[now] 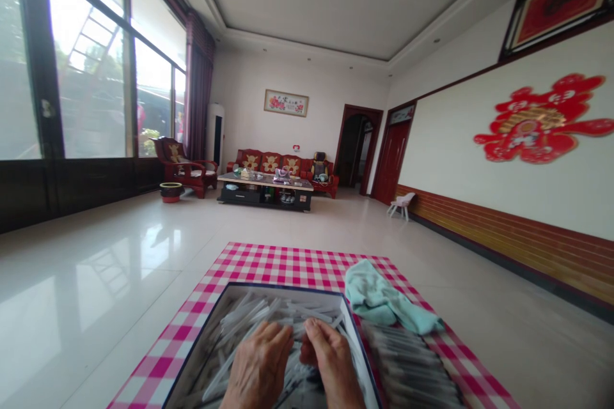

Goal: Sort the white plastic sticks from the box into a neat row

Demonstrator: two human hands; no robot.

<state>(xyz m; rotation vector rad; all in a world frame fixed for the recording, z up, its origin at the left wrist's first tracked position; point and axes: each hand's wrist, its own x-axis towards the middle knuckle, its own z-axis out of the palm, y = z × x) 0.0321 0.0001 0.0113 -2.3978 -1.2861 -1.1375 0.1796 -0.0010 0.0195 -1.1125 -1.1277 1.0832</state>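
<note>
A shallow box [352,307] with white inner walls and a dark blue rim stands in front of me, filled with many translucent, slim plastic tubes [243,310]. Over it, my left hand [261,358] is closed, its fingers curled and pressed together. Close beside it, my right hand [330,354] pinches with thumb and forefinger, the fingertips facing the left hand. Whatever lies between the fingers is too small or blurred to name. Right of the box lies a row of slim, clear, pen-like sticks [412,364] with dark parts, blurred.
A pink-and-white checked cloth [297,262] covers the table under the box. A crumpled mint-green cloth [378,297] lies at the right, above the row of sticks. Farther off stand a low coffee table [266,188], a wooden sofa [283,163] and a small chair [401,204].
</note>
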